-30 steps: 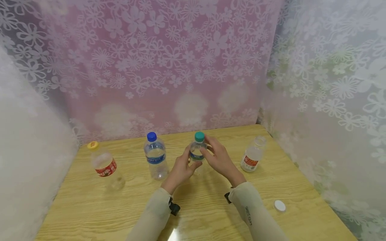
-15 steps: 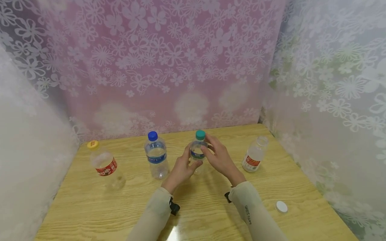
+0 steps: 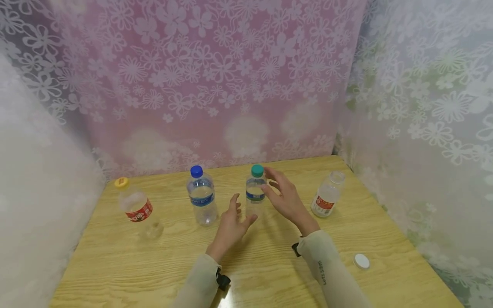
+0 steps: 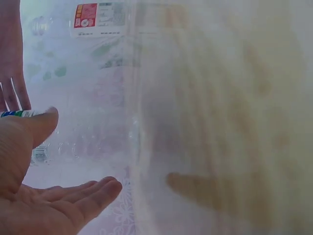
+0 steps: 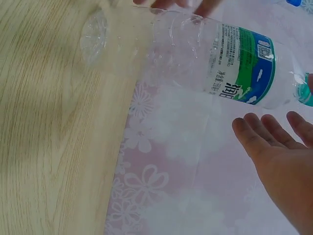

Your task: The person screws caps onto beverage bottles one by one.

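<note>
A clear plastic bottle (image 3: 255, 196) with a teal cap and a blue-green label stands upright on the wooden table between my hands. To its left is my left hand (image 3: 230, 226), fingers extended and thumb spread, with a gap between palm and bottle. My right hand (image 3: 288, 200) is at the bottle's upper right, loosely bent fingers close to the cap and neck. In the right wrist view, the fingers (image 5: 266, 132) lie apart from the label, and the thumb is mostly cut off by the frame edge near the teal cap (image 5: 303, 93). Neither hand grips anything.
A blue-capped water bottle (image 3: 203, 201) stands left of my left hand. Farther left is a yellow-capped bottle (image 3: 139, 211) with a red label. At right stand an uncapped clear bottle (image 3: 325, 199) and, nearer me, a white cap (image 3: 361, 261). Floral curtains (image 3: 231, 85) enclose the table.
My left hand has let go of the teal-capped bottle and drawn back to the left, its fingers straightening. My right hand has eased slightly right, away from the bottle, which stays standing.
</note>
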### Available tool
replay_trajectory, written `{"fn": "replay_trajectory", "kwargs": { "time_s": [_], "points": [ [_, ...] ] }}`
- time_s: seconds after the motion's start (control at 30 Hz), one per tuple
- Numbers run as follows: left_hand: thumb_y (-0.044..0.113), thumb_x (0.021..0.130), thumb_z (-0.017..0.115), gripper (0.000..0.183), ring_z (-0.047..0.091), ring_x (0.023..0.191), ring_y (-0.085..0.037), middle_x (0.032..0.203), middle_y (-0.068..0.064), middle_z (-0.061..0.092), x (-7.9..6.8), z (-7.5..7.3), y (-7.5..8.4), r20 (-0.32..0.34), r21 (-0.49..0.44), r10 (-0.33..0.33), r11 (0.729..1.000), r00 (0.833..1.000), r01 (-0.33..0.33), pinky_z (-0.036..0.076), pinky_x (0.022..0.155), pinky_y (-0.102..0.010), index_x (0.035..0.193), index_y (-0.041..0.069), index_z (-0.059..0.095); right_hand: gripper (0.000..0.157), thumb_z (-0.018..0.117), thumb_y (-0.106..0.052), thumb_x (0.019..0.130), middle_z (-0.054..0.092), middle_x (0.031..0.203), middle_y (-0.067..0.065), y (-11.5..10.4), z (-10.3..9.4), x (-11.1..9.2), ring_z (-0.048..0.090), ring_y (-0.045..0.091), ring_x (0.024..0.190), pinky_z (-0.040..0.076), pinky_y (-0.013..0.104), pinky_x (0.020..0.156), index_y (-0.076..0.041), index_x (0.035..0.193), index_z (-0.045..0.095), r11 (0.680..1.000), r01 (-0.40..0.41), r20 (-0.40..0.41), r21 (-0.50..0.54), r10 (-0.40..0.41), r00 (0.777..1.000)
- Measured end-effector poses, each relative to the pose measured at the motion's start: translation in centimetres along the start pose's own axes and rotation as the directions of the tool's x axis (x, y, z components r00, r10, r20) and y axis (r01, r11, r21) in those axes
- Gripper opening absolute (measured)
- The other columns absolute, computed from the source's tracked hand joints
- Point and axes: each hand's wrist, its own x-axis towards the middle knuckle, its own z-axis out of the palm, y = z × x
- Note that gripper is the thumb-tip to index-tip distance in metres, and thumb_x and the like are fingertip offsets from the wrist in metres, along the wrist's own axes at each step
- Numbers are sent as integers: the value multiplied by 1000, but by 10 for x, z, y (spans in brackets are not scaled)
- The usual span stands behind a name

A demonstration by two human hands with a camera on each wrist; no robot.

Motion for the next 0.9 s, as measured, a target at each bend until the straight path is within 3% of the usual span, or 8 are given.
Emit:
{"fn": "replay_trajectory", "kwargs": {
  "time_s": [0.17, 0.27, 0.37, 0.47, 0.67, 0.8, 0.9],
  "points": [
    [27, 102, 73, 59, 73, 109, -40, 123, -29, 71, -7, 6, -7, -53, 44, 35, 999, 998, -33, 61, 93, -54, 142, -7, 48, 53, 63, -16, 107, 53, 153, 17, 2, -13, -9, 51, 37, 144, 46, 58, 117, -9, 157, 46, 998, 45, -63, -37, -47, 997],
    [22, 102, 72, 33, 72, 88, -24, 99, -16, 74, -12, 10, -6, -63, 92, 79, 993, 995, -73, 63, 79, -38, 119, -4, 63, 49, 63, -10, 106, 55, 149, 19, 3, -24, -18, 53, 37, 141, 47, 57, 115, -6, 153, 51, 993, 86, -121, -82, -95, 988],
    [20, 102, 72, 20, 68, 79, -15, 90, -8, 73, -19, 17, 1, -14, 113, 140, 984, 990, -138, 59, 70, -27, 106, 1, 68, 47, 64, -5, 104, 56, 147, 20, 2, -37, -25, 54, 38, 138, 49, 54, 112, -3, 150, 53, 984, 112, -165, -135, -134, 977],
    [21, 103, 70, 20, 69, 80, -13, 92, -8, 75, -23, 27, 11, 79, 114, 181, 975, 980, -189, 57, 70, -24, 110, 2, 71, 46, 65, -2, 103, 58, 146, 21, 1, -51, -31, 56, 39, 136, 50, 47, 112, 0, 147, 55, 976, 129, -200, -173, -163, 966],
    [28, 105, 68, 34, 72, 90, -16, 108, -12, 76, -15, 48, 37, 223, 115, 218, 962, 950, -247, 59, 75, -24, 130, 6, 68, 44, 64, 1, 102, 56, 147, 20, -1, -75, -40, 54, 38, 136, 44, 13, 113, 2, 146, 55, 973, 127, -266, -194, -177, 948],
    [34, 106, 65, 45, 72, 99, -18, 121, -16, 74, -6, 60, 57, 292, 86, 205, 967, 934, -239, 59, 79, -25, 144, 10, 60, 45, 64, 2, 101, 55, 148, 20, -2, -84, -47, 53, 37, 136, 42, 8, 111, 2, 145, 56, 973, 117, -293, -201, -174, 940],
    [36, 107, 64, 51, 72, 105, -21, 128, -16, 72, 0, 67, 68, 310, 92, 191, 969, 931, -229, 60, 83, -27, 152, 14, 53, 45, 65, 2, 101, 56, 148, 20, -3, -88, -51, 53, 37, 136, 41, 8, 111, 1, 145, 56, 970, 108, -296, -219, -172, 940]
  ]
}}
